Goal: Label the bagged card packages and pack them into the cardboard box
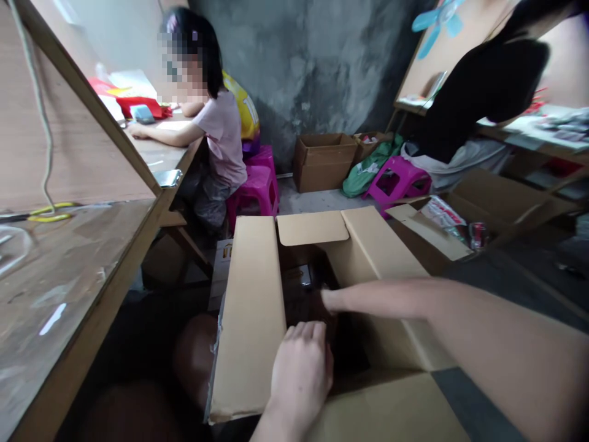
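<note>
Both bare hands are down in an open tan corrugated cardboard box (251, 319), flaps up. The left hand (301, 374) is curled at the dark contents (306, 288), though I can't tell if it's gripping anything, and the right hand (354, 301) reaches in with straight fingers, seemingly holding nothing.

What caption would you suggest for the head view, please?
Left hand and right hand reach into an open tan cardboard box.

Matt cardboard box (251, 319), glossy plastic stool (398, 181), rough concrete wall (313, 67).
</note>
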Action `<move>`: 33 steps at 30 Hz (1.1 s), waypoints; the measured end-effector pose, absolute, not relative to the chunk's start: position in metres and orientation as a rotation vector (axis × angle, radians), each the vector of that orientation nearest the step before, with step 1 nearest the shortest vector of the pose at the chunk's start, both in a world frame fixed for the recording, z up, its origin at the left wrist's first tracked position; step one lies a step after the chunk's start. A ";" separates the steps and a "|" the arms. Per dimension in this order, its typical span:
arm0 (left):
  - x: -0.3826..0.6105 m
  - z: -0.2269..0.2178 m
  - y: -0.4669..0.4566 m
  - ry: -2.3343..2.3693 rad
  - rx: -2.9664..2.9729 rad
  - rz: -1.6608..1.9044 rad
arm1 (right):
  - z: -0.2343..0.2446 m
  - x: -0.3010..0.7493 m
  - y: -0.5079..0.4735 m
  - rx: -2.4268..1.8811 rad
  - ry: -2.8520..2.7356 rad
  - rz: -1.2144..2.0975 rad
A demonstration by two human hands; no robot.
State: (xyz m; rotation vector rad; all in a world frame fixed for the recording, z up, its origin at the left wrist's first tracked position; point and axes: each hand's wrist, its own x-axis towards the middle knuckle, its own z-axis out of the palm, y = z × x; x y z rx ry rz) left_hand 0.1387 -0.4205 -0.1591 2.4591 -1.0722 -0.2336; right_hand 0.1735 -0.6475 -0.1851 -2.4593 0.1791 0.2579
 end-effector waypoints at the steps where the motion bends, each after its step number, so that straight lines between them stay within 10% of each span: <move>1: 0.141 -0.159 -0.417 -0.943 2.364 -0.172 | -0.178 0.186 -0.645 -2.469 0.055 0.281; 9: 0.131 -0.150 -0.370 -0.474 1.602 0.259 | -0.087 0.155 -0.703 -2.514 -0.493 -0.125; 17: 0.084 -0.130 -0.401 -0.607 1.515 0.532 | -0.104 0.057 -0.645 -2.045 -0.607 -0.780; 33: 0.051 -0.062 -0.368 -0.988 1.814 0.976 | -0.127 0.042 -0.611 -1.562 -0.652 -0.488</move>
